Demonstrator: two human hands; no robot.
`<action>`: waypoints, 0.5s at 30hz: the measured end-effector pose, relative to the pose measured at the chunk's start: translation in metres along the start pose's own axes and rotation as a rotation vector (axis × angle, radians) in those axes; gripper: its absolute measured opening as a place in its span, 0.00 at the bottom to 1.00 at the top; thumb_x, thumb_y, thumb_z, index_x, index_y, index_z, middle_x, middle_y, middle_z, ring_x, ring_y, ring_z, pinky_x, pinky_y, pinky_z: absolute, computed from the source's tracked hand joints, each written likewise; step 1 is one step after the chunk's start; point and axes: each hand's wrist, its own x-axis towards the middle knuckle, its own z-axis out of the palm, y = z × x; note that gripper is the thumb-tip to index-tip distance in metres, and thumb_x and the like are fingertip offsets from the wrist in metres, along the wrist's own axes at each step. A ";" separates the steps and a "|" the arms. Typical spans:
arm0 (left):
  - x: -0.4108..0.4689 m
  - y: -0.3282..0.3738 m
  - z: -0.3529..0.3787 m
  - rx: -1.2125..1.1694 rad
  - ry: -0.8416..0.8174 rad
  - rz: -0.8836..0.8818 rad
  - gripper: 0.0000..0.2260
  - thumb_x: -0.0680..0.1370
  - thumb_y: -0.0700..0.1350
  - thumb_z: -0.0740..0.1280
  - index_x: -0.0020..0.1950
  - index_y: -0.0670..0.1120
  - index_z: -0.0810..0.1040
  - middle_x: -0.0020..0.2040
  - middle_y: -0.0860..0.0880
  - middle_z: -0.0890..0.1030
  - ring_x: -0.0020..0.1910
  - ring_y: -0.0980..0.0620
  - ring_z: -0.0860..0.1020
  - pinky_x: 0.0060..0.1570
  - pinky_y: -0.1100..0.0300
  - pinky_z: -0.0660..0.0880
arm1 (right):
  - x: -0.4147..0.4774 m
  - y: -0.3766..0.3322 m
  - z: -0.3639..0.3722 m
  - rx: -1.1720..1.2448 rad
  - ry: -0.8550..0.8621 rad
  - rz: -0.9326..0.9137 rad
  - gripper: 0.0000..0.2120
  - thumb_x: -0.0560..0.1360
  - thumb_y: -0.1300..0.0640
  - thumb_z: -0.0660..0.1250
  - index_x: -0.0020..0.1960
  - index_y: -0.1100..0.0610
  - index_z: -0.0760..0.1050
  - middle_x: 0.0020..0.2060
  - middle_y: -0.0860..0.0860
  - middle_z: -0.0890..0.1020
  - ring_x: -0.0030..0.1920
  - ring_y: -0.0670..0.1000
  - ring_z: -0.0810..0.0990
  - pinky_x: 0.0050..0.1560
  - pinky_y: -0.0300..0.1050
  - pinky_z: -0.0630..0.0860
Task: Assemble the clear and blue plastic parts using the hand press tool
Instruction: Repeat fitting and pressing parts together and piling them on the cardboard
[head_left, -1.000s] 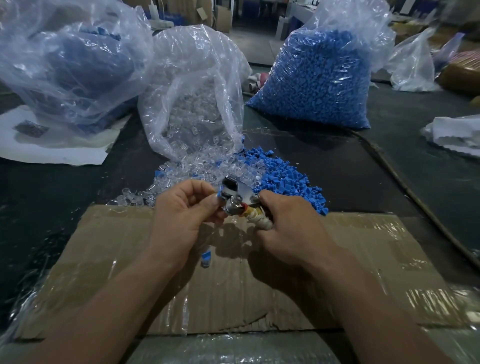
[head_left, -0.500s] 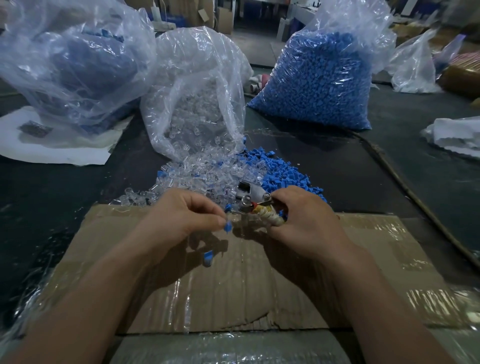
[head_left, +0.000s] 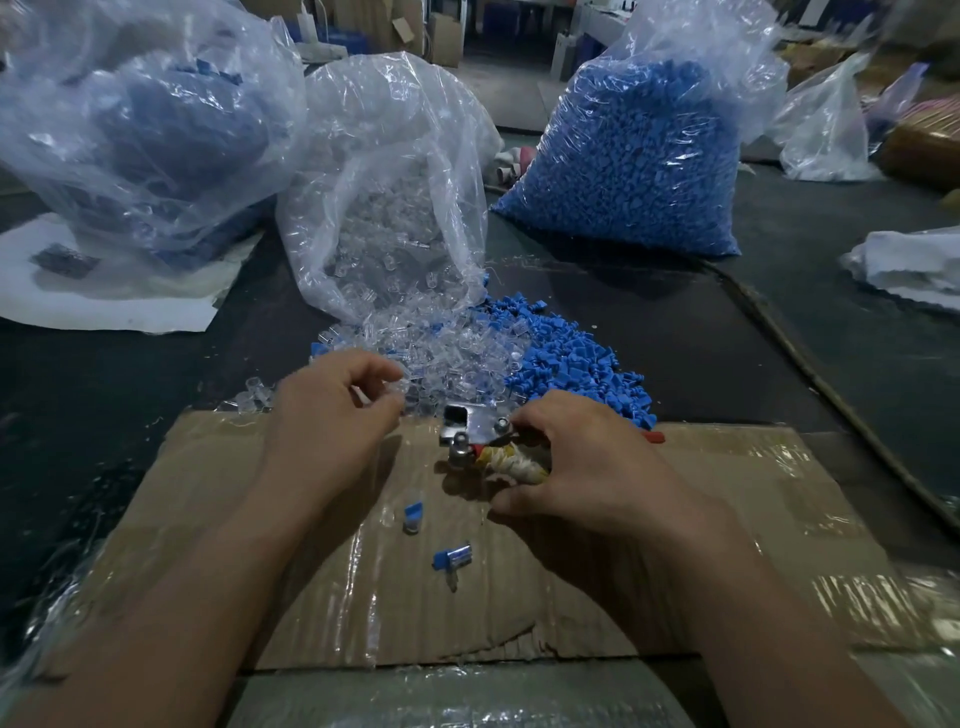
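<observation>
Right hand (head_left: 587, 467): fingers clamped round cloth-wrapped handle of press tool (head_left: 475, 434), metal head pointing left, low over cardboard (head_left: 727, 519).

Left hand (head_left: 337, 410): at near edge of clear parts pile (head_left: 447, 358), fingers curled, thumb close to forefinger. Cannot tell if it pinches a part; blurred.

Key relation: clear pile lies directly ahead of left fingers, left hand nearer. Blue parts pile (head_left: 571, 364) just beyond right hand on counter (head_left: 675, 338).

2 blue-and-clear pieces (head_left: 413, 517) lie on cardboard between forearms, likely finished.
</observation>
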 end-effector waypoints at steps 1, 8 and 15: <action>-0.002 0.000 0.003 0.060 -0.019 0.043 0.09 0.72 0.39 0.71 0.45 0.53 0.79 0.35 0.57 0.76 0.32 0.61 0.72 0.32 0.68 0.64 | 0.000 -0.002 0.002 -0.008 -0.011 -0.006 0.27 0.61 0.36 0.72 0.55 0.48 0.71 0.43 0.42 0.69 0.45 0.44 0.68 0.44 0.43 0.67; -0.001 -0.003 0.015 0.362 -0.162 0.142 0.12 0.76 0.46 0.66 0.59 0.50 0.78 0.45 0.56 0.70 0.44 0.60 0.67 0.43 0.64 0.62 | 0.000 -0.005 0.006 -0.061 -0.080 0.016 0.35 0.59 0.32 0.70 0.60 0.48 0.69 0.49 0.44 0.69 0.50 0.45 0.66 0.48 0.42 0.66; 0.000 -0.003 0.015 0.441 -0.225 0.122 0.15 0.77 0.53 0.63 0.64 0.54 0.74 0.54 0.52 0.73 0.52 0.55 0.71 0.45 0.62 0.64 | -0.002 -0.007 -0.002 0.031 -0.017 0.040 0.29 0.63 0.30 0.63 0.54 0.49 0.76 0.48 0.45 0.77 0.48 0.45 0.74 0.48 0.43 0.71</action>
